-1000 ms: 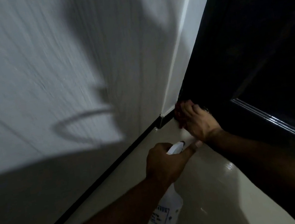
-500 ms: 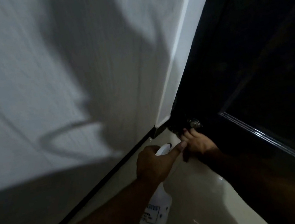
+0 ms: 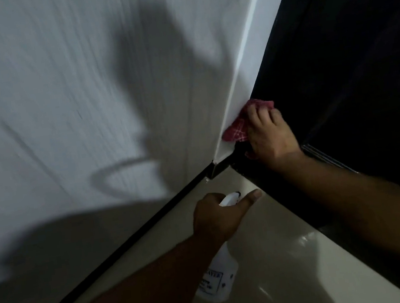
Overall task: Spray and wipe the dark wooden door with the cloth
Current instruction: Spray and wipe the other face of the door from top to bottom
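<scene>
White wall (image 3: 57, 94) carrying broad shadows fills the left of the head view; a dark skirting strip (image 3: 129, 241) runs along its foot, and glossy cream floor (image 3: 271, 244) spreads below; the dark wooden door (image 3: 347, 53) takes up the right, meeting a white jamb (image 3: 252, 54).

The right hand (image 3: 270, 136) presses the red checked cloth (image 3: 238, 128) against the door's edge, just above the corner where the skirting ends; its fingers (image 3: 256, 115) lie nearly straight over the fabric, pushing rather than clenching, and the cloth's loose corner pokes out onto the jamb. The left hand (image 3: 216, 221) grips the neck of the spray bottle (image 3: 219, 277), fingers curled round it, one digit stretched toward the door's foot; the bottle hangs over the floor, apart from the door.

Half a second ago the right hand sat lower, below that corner and close to the floor, with the cloth barely showing; now it has climbed back up the edge; a second ago it was about level with the corner. That reads as short up-and-down strokes on the bottom corner of the door, so wiping is under way; the bottle has kept its place beside the stroke, and no spraying shows; most of the door, dark and hard to read, probably remains to do.
</scene>
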